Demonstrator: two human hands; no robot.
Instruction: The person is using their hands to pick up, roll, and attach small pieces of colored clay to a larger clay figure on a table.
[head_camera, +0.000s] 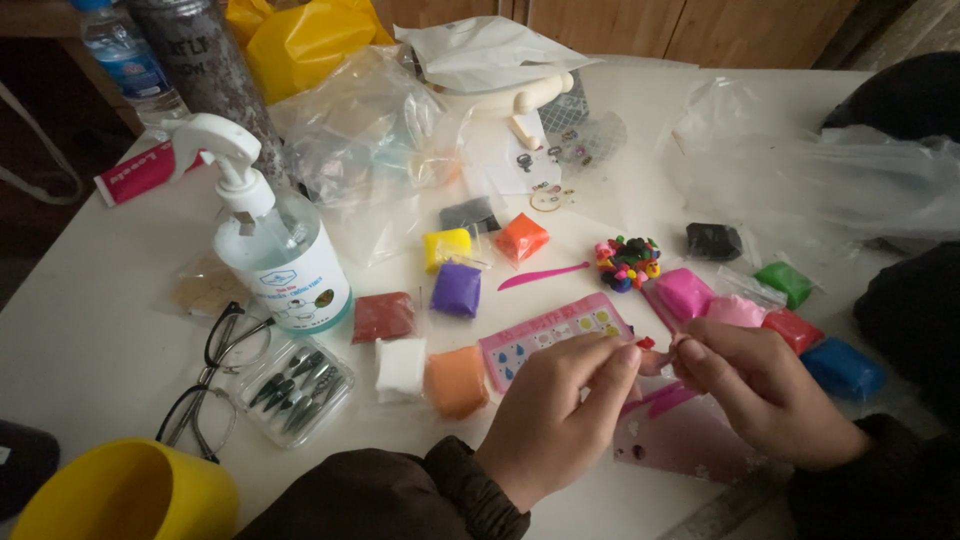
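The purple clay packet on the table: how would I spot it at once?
Start at the big spray bottle on the white table. Just right of it lie small wrapped clay blocks; the purple clay packet sits under the yellow one and right of the dark red one. It is the only purple block.

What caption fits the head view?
Both hands, left hand and right hand, pinch a small red clay piece above pink sheet.

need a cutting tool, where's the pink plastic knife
In the head view the pink plastic knife lies mid-table, just beyond the pink card, between the purple clay pack and the multicoloured clay cluster.
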